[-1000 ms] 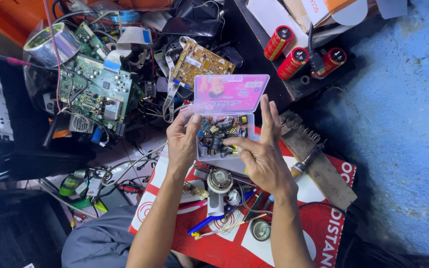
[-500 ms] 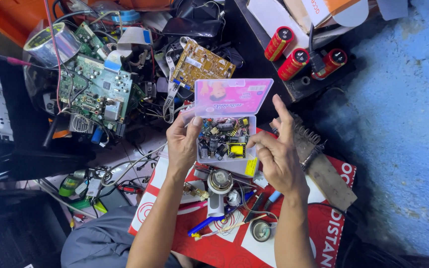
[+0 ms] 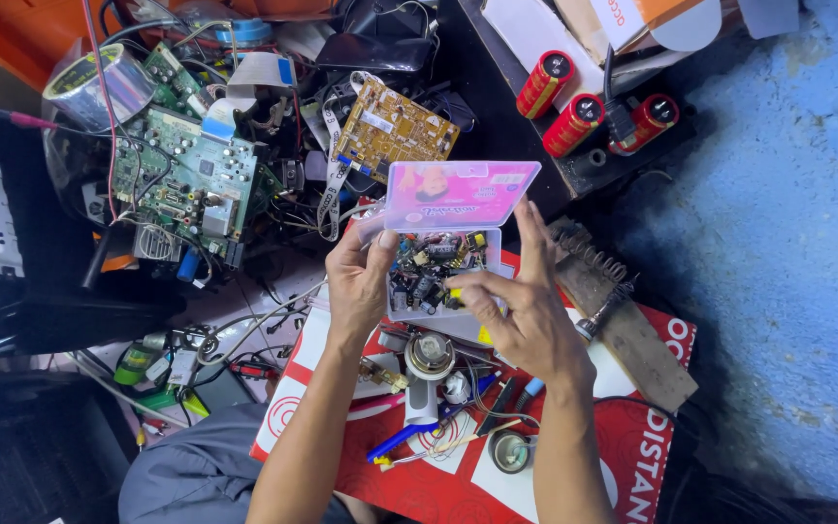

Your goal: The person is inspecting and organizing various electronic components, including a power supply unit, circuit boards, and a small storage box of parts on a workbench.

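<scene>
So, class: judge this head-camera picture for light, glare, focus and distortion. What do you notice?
Head view: even, soft light, no hard shadows; mild glare on the clear pink plastic box lid; left hand, right hand and green circuit board look sharp; the lower-left corner falls dark; wide-lens stretching towards the edges.
</scene>
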